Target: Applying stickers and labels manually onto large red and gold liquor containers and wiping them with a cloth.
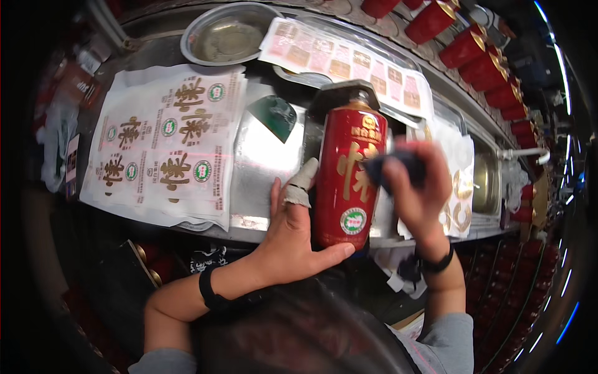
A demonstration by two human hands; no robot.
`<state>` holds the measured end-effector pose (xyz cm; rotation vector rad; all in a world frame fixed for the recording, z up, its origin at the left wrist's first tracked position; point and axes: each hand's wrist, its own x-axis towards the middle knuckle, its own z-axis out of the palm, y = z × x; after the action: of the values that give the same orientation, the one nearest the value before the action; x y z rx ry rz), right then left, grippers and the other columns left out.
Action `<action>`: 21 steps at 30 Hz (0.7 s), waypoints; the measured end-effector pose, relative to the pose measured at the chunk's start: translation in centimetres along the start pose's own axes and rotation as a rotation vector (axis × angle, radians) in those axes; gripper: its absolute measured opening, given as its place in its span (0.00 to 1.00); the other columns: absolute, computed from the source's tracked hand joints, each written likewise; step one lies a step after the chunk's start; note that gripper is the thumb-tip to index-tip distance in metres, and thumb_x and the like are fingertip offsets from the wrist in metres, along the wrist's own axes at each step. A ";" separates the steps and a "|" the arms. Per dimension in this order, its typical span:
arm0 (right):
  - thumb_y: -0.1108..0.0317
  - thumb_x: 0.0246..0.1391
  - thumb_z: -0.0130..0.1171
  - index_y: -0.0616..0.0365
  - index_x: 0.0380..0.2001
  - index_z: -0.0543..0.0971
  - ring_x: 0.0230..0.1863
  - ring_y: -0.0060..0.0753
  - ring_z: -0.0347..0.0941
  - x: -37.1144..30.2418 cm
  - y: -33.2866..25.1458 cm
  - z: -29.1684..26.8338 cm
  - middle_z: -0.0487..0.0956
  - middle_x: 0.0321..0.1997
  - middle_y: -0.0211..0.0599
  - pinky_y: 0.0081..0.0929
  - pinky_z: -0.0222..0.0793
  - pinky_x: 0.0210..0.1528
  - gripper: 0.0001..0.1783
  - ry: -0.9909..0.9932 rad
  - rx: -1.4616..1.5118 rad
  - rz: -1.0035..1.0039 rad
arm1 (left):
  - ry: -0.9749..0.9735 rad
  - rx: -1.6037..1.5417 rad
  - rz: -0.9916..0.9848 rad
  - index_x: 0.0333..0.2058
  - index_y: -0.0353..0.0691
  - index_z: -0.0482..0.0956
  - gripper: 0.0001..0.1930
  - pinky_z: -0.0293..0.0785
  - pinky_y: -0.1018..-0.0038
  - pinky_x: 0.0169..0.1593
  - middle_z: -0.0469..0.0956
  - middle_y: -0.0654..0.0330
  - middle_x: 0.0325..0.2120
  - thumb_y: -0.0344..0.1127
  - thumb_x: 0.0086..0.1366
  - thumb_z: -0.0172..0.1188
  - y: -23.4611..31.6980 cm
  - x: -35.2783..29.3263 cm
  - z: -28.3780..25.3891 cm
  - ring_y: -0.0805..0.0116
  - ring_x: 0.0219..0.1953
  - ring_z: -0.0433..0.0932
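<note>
My left hand grips a glossy red bottle by its lower side and base. The bottle leans slightly, bears gold characters and has a round green-and-white emblem near the bottom. A pale cover wraps one finger of this hand. In my right hand, blurred by motion, is a dark blue pad, a cloth or sponge, held at the bottle's right side. Behind the bottle's neck stands a dark angular stand. A dark green piece, like a flat scraper, lies on the metal worktop left of the bottle.
Printed decal sheets cover the worktop's left. A metal basin stands at the back, beside a tray holding another decal sheet. More sheets lie right, near a tap. Several red vessels line the far right.
</note>
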<state>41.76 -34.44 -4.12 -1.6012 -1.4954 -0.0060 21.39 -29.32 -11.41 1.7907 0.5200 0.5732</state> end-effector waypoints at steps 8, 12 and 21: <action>0.75 0.52 0.65 0.65 0.39 0.77 0.38 0.26 0.77 1.0 2.2 -1.1 0.81 0.37 0.39 0.22 0.72 0.43 0.12 0.013 0.105 0.039 | -0.027 0.153 0.029 0.67 0.33 0.36 0.61 0.30 0.41 0.68 0.48 0.43 0.66 0.57 0.50 0.69 -0.1 0.3 0.4 0.46 0.70 0.48; 0.75 0.50 0.67 0.67 0.38 0.77 0.35 0.30 0.80 4.9 2.5 0.4 0.81 0.35 0.41 0.22 0.74 0.38 0.13 0.066 -0.094 -0.090 | -0.039 0.189 -0.010 0.68 0.33 0.35 0.61 0.30 0.41 0.68 0.48 0.42 0.66 0.57 0.50 0.69 0.6 -0.1 -0.4 0.46 0.69 0.49; 0.84 0.44 0.64 0.61 0.35 0.80 0.32 0.33 0.78 5.6 1.3 0.1 0.80 0.31 0.36 0.27 0.73 0.35 0.12 -0.093 0.019 -0.261 | 0.022 0.024 0.017 0.68 0.34 0.35 0.61 0.32 0.45 0.69 0.50 0.41 0.65 0.55 0.50 0.70 -0.2 0.0 0.5 0.48 0.68 0.54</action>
<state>44.23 -29.73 -1.85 -1.3981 -1.7627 -0.0650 21.65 -29.61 -11.73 1.8151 0.5290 0.6016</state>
